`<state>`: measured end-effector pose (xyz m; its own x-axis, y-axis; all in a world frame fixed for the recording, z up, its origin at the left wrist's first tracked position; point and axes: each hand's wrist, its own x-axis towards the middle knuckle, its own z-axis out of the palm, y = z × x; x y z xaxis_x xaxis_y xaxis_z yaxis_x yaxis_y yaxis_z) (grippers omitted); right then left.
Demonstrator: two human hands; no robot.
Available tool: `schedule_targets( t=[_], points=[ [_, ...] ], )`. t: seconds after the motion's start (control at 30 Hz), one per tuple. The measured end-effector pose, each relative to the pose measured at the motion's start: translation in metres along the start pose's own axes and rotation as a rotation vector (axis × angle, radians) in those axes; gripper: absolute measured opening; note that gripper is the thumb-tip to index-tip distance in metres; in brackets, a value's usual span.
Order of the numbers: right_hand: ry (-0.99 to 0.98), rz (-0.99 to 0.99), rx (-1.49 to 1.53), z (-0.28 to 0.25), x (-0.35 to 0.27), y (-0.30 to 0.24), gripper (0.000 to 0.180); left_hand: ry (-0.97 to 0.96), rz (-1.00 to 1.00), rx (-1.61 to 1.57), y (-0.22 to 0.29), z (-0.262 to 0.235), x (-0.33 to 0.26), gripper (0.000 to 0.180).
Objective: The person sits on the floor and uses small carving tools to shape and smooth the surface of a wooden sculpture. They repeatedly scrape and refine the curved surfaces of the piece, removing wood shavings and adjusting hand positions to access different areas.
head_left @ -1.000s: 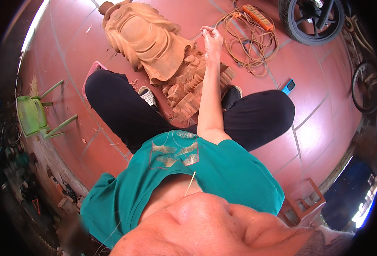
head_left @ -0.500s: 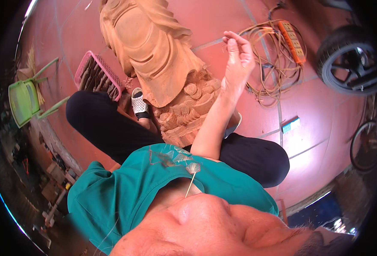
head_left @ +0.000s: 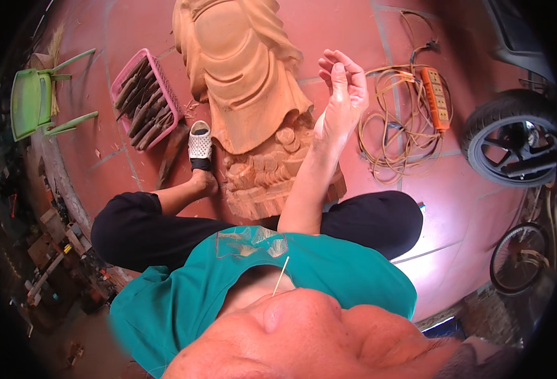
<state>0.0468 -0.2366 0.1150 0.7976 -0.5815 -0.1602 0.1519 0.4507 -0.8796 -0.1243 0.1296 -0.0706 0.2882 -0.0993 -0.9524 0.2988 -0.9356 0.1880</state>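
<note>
Our right hand [head_left: 340,95] hovers half-curled and empty just right of the wooden statue [head_left: 248,101]; our left hand's out of view. Robes look carved, finer detailing probably remains; chisels wait in the pink basket [head_left: 146,101] far left.

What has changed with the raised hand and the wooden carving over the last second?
The right hand has opened: earlier its fingers pinched together, now they are loosely spread and hold nothing visible. It stays raised beside the wooden carving, which lies where it was, as does the pink tool basket.
</note>
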Motion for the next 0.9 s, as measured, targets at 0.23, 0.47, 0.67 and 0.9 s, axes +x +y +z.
schedule_targets(
  t=[0.23,0.47,0.67,0.9],
  points=[
    [0.009,-0.127,-0.127,-0.021,-0.007,-0.013,0.016,0.258,0.136,-0.1,-0.009,-0.031,-0.048,0.016],
    [-0.14,-0.073,-0.206,0.002,-0.02,-0.006,0.012,0.859,0.252,-0.385,-0.054,-0.155,-0.197,0.017],
    [-0.448,-0.112,-0.295,0.063,-0.038,-0.006,0.013,1.116,0.422,-0.355,-0.05,-0.238,-0.28,0.019],
    [-0.762,-0.422,-0.985,0.076,0.014,0.042,0.022,0.983,0.796,-0.029,0.019,-0.265,-0.142,0.012]
  ],
)
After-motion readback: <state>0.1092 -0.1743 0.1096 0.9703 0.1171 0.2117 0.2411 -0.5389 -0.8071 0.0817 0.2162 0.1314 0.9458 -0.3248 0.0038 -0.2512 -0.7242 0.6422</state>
